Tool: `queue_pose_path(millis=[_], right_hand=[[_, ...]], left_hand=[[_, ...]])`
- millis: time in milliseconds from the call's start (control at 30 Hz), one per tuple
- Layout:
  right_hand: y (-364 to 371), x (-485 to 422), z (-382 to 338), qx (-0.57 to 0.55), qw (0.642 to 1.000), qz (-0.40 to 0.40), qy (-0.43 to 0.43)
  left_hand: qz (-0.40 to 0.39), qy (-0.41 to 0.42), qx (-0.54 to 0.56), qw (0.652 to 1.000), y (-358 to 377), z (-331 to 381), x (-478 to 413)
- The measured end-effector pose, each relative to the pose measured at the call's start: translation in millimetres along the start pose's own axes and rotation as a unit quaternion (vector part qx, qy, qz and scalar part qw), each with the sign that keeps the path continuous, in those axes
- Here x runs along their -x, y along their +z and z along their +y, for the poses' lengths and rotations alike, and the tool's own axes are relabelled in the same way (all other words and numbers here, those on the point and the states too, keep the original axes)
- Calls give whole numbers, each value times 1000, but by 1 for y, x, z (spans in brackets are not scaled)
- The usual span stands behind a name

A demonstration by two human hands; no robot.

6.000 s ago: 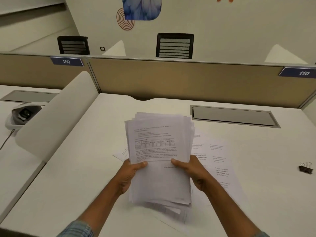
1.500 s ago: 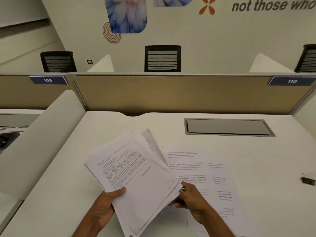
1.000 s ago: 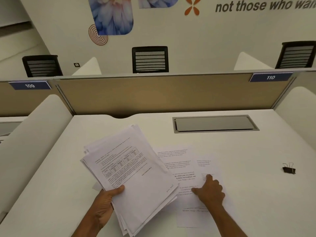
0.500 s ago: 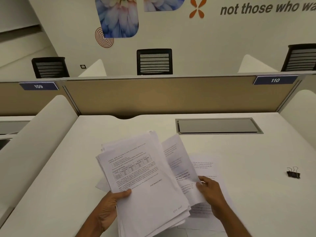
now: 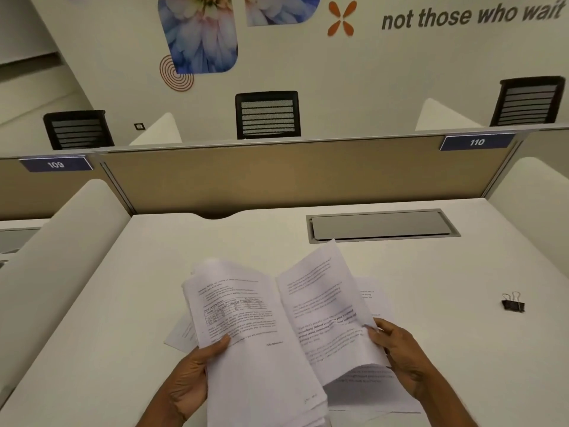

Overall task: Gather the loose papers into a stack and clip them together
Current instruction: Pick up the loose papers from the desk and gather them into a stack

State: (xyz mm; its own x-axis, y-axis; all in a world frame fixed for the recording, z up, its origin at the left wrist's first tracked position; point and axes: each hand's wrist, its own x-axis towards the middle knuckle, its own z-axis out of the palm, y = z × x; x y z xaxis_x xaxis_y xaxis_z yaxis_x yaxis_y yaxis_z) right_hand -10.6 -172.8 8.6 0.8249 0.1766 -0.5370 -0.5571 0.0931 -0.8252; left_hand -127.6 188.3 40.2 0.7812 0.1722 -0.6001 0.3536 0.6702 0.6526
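Most of the papers are already gathered. A thick stack (image 5: 261, 349) is held in the lower centre of the frame by the left hand (image 5: 191, 377), with the thumb pressed on its top page and the fingers closed underneath. The edges of this stack are not yet squared; the sheets are fanned at its lower end.

One more sheet (image 5: 326, 309) is lifted by the right hand (image 5: 400, 359), pinched at its right edge, and it leans against the right side of the stack like an open page. It is judged that this sheet is being added to the pile.

Some papers are still left flat on the desk (image 5: 107, 303): at least one page (image 5: 372, 297) is seen behind and below the lifted sheet, at the lower right, and a corner (image 5: 181, 334) is seen at the left of the stack. How many sheets lie there cannot be told, because they are mostly covered.

The binder clip (image 5: 513, 303) rests on the desk at the right of the frame, well apart from both hands, and it is not yet touched. So the collecting is nearly done, while the aligning and the clipping remain.
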Motion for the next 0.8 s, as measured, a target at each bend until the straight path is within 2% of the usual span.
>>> queue_pose_path(millis=[133,267,433,600,800], right_hand=[[-8,-2,3,11,999,33,4],[-8,-4,16,116,991,70,3],[-1,-8,23,192,976,102,7],[4,-17,27,221,971,93,16],[8,-20,30,296,952,82,-8]], left_hand=[[-14,2,40,999,-6,-2,1],[-27,6,41,999,-6,-8,-1],[19,-30,-78,996,-11,-18,-12],[70,-14,-220,973,-22,-28,-26],[109,18,-256,960,-22,-32,-33]])
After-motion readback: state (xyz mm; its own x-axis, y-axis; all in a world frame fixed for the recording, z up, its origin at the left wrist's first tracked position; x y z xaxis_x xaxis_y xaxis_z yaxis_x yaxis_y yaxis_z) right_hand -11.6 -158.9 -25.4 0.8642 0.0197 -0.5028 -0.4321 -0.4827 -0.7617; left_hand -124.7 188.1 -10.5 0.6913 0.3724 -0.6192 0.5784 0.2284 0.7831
